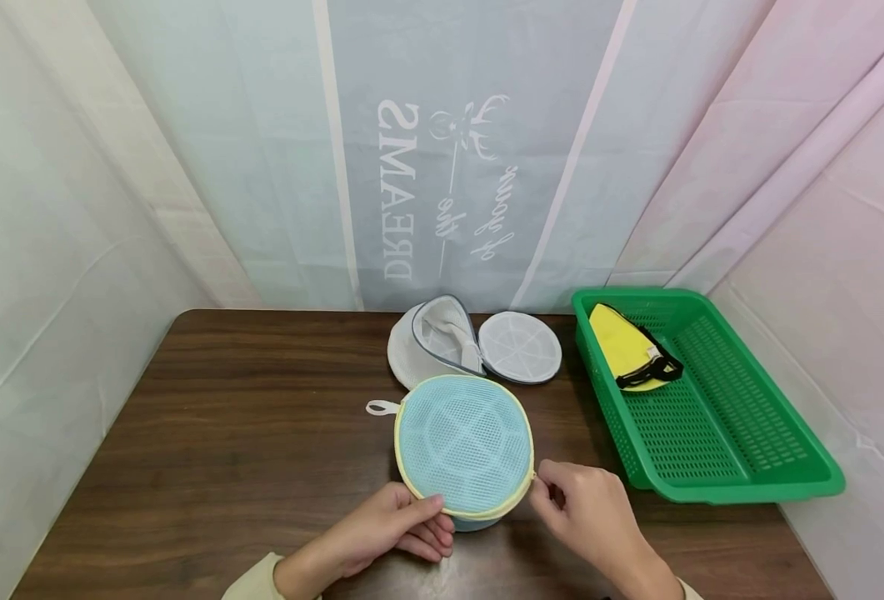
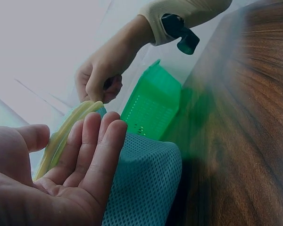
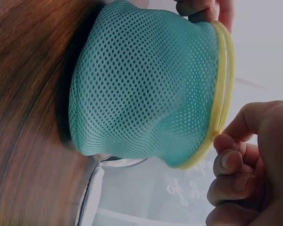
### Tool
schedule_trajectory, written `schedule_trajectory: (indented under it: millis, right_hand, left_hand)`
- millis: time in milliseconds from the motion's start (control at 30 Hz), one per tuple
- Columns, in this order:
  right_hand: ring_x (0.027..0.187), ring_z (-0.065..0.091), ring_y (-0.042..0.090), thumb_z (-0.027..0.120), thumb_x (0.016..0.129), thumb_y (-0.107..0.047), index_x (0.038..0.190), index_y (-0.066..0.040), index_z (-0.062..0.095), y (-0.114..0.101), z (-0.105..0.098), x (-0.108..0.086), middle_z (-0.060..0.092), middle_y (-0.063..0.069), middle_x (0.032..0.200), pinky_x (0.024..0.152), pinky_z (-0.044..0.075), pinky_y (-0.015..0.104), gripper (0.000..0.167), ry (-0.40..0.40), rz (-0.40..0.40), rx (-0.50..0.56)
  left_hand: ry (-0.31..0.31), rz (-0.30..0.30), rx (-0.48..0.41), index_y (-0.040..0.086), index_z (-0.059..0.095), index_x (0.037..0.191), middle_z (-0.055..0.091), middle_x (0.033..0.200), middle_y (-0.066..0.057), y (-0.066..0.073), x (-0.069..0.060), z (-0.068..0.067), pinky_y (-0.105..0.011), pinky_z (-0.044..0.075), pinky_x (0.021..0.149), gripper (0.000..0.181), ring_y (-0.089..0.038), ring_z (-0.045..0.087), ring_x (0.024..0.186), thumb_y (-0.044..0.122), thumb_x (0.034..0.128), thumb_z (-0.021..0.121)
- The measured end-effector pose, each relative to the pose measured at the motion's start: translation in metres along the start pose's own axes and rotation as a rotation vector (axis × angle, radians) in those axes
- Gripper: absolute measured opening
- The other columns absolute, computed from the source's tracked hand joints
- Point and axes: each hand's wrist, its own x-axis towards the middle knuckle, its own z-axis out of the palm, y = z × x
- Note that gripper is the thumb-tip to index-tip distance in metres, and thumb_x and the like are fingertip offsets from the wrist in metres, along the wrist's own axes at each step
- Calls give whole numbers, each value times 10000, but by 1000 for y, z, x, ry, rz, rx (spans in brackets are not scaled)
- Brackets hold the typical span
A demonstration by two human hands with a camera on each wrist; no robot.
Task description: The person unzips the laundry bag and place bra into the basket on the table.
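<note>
A round blue mesh laundry bag with a yellow zippered rim stands on the table, its lid lying over the top. My left hand holds the near rim, thumb above and fingers against the side; the left wrist view shows the yellow rim between thumb and fingers. At the bag's right edge, my right hand pinches the zipper pull, its fingers curled. The right wrist view shows the zipper pull at the fingertips, mostly covered by them. A white loop sticks out at the bag's left.
Behind the blue bag lies a white mesh bag with its round lid flipped open to the right. A green plastic basket stands at the right, holding a yellow item with black straps. Curtains hang along the table's back edge.
</note>
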Motion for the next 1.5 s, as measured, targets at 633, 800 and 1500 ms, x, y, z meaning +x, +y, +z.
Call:
schedule_trajectory:
  millis: [633,800,1500]
  right_hand:
    - [564,221,-133,717,700,-37,621,-325,342,-12,-2,-2,223,-267,630,499,170,38,479,-103,-102,127]
    - [572,216,-144,728,691,-28,626,-330,357,-16,-1,-3,223,-262,635,504,168,27,483,-126,-125,163]
    - [576,245,-135,774,747,-63,649,-330,432,-32,6,1,308,-226,595,503,208,21,444,-177,-238,239]
  left_hand:
    - [5,4,4,-181,638,1077,715,878,-56,2,0,0,-263,614,765,476,-144,729,828,283,1076,526]
    - [-1,-1,3,-171,645,1071,719,879,-54,2,0,1,-251,611,763,477,-138,729,829,293,1072,535]
    - [-43,-8,12,-159,650,1061,717,888,-77,0,2,3,-270,613,780,473,-146,726,847,291,1087,505]
